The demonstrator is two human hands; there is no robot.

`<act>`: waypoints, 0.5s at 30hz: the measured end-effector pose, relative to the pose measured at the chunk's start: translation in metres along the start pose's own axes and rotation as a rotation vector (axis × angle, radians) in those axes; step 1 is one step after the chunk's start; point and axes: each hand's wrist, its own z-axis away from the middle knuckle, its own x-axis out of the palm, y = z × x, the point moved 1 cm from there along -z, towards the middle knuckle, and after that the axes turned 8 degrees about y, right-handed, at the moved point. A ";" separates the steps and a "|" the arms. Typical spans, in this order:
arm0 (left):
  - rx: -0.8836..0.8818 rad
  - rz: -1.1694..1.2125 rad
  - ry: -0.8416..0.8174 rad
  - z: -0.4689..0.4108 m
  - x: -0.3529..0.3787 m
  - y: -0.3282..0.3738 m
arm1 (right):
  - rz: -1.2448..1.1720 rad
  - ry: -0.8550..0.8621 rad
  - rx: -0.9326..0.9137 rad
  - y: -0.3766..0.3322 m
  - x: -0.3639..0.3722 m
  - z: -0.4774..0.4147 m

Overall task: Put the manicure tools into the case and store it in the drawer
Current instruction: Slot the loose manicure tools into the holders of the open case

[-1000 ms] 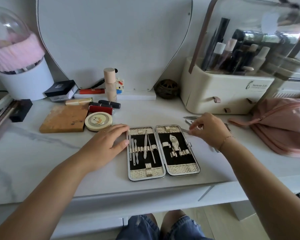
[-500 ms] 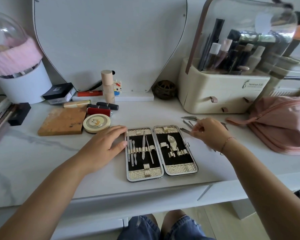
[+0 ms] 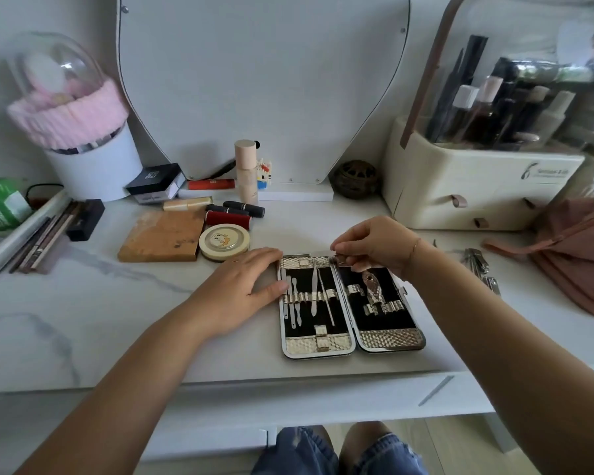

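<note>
Two hands work at the open manicure case (image 3: 352,308), which lies flat on the white bench (image 3: 83,320) near its front edge. Left hand (image 3: 242,289) rests flat with fingers spread against the case's left rim. Right hand (image 3: 374,246) pinches a slim metal tool (image 3: 323,254) over the case's top edge, while loose tools (image 3: 480,265) lie to the right.

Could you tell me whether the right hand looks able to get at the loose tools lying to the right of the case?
Probably yes: the loose tools lie uncovered just beside the right hand, though it already holds something.
</note>
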 end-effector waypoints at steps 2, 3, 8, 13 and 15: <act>0.002 -0.005 -0.002 0.000 0.000 -0.001 | 0.019 -0.011 0.032 -0.001 0.001 -0.006; 0.003 -0.008 -0.002 0.001 0.000 0.000 | 0.033 -0.016 0.037 -0.002 0.001 -0.007; 0.006 -0.002 0.001 -0.001 0.001 -0.002 | 0.075 -0.055 0.066 -0.006 0.001 -0.010; 0.009 0.000 0.009 0.000 0.001 -0.003 | 0.111 -0.056 0.041 -0.011 0.005 -0.009; 0.012 -0.001 0.013 0.000 0.000 -0.002 | 0.134 -0.037 0.012 -0.011 0.008 -0.010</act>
